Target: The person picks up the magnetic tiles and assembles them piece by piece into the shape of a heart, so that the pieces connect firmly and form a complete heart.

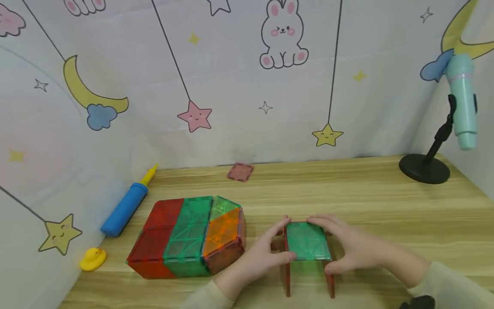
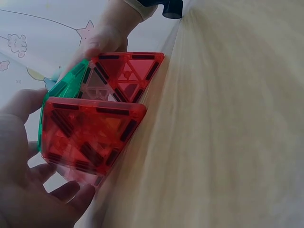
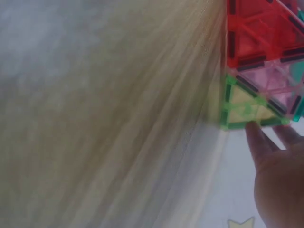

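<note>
A small structure of translucent magnetic tiles stands on the table between the hands. Its top is a green square tile. Below that, red tiles form the left side, and the right side shows a red tile and a light green triangular tile. My left hand holds the structure's left side, thumb at the front corner and fingers toward the back. My right hand holds the opposite side, its thumb at the front edge and fingertips at the far edge.
Left of the hands stands a larger block of red, green and orange tiles. A pink square tile lies near the wall. At the left are a blue pump and a yellow toy duck. A microphone on a black stand is back right.
</note>
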Motion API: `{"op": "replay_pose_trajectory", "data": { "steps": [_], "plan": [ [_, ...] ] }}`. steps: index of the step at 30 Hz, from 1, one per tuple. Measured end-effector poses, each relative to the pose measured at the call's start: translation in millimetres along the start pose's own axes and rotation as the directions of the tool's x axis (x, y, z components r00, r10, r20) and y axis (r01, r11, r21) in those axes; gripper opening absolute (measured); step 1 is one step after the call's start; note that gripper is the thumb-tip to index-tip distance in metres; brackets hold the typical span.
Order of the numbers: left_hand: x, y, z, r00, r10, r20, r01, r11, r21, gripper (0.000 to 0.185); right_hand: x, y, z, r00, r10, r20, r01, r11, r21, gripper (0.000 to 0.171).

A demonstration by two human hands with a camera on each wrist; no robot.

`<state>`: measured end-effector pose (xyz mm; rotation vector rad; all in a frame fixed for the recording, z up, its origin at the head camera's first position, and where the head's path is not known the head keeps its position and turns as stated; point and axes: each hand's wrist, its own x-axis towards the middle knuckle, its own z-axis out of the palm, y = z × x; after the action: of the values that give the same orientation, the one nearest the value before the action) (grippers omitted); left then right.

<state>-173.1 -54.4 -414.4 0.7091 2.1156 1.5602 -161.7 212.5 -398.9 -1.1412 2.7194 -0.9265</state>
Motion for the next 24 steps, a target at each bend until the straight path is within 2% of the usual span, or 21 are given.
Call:
{"op": "replay_pose_trajectory", "data": {
  "steps": [7,13,18,20,24],
  "plan": [
    [3.3,4.0,7.4,0.998,-0.012,0.059,0.016,0.998,-0.068,0.084,-7.8,0.7,-4.6,0.999,-0.026,-0.026,0.027,0.999,0.044,0.083],
    [13.4,10.7,19.4,0.998,-0.033,0.057,0.037,0.997,-0.07,0.083,-21.2,6.7,-13.4,0.996,-0.056,-0.076,0.06,0.997,0.057,0.077],
    [22.4,14.0,20.4,0.998,-0.053,-0.02,0.054,0.998,0.034,0.081,-32.3,15.1,-20.7,0.994,-0.031,-0.109,0.034,0.999,0.026,0.076],
    [25.1,11.8,14.9,0.995,-0.043,-0.086,0.049,0.997,0.064,0.08,-36.5,17.8,-23.7,0.993,-0.014,-0.12,0.015,1.0,0.007,0.076],
    [26.7,3.9,1.4,0.979,-0.019,-0.201,0.032,0.998,0.058,0.079,-44.3,20.9,-28.3,0.991,0.038,-0.131,-0.038,0.999,0.001,0.076]
  ]
}}
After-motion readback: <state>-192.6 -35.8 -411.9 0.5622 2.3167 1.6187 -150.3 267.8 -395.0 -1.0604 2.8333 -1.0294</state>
